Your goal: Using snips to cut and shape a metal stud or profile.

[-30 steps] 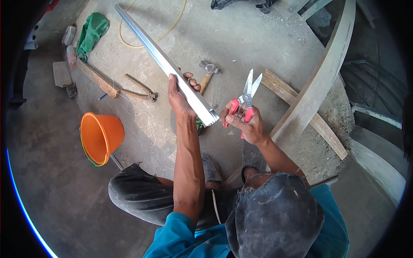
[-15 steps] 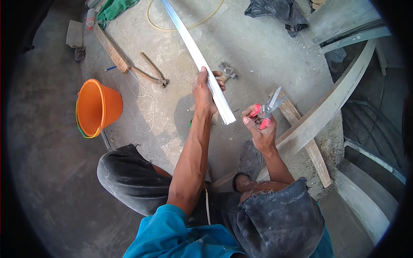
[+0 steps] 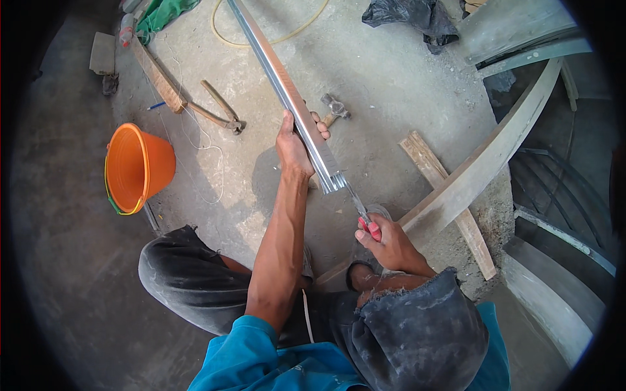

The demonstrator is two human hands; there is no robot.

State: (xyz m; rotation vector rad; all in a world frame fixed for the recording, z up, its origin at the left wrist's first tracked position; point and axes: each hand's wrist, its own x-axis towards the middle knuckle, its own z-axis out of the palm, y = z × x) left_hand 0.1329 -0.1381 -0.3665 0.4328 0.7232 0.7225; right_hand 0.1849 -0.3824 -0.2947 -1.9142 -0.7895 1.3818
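My left hand is wrapped round a long, shiny metal channel, which slants from the top of the view down toward my right. In my right hand are tin snips with red handles, squeezed closed. Their blades reach the channel's near end, by its folded edge; whether they have bitten into the metal I cannot tell. A hammer with a short wooden handle lies on the floor just beyond my left fingers.
An orange bucket stands at the left. Rusty pincers lie beside a wooden block. On the right, a long pale board crosses a wooden plank. A black plastic bag and a yellowish hose lie farther off.
The channel has rolled in my left hand, showing another face. My right hand has brought the snips down and left to its near end, and their spread handles and blades have closed.
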